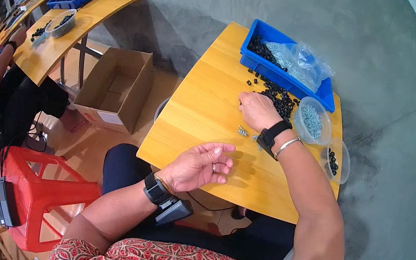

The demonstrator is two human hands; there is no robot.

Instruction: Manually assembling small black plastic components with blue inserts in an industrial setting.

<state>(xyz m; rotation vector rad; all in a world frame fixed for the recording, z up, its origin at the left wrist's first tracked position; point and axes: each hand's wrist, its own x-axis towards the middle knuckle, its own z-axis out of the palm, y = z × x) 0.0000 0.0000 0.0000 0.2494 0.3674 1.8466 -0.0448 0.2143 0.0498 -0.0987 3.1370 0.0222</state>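
One left hand [193, 167] hangs empty, fingers loosely parted; one brush from the right hand [260, 112], its hold unclear, could scatter small black pieces [282, 104] across the yellow wooden tabletop [191, 114].

Right fingers [245, 102] beside black pieces [279, 98] — left fingers [224, 147] loosely curled — above yellow table [188, 119].

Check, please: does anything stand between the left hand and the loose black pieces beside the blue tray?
Yes. In this view, the right hand and some small silver pieces on the table lie between the left hand and the black pieces.
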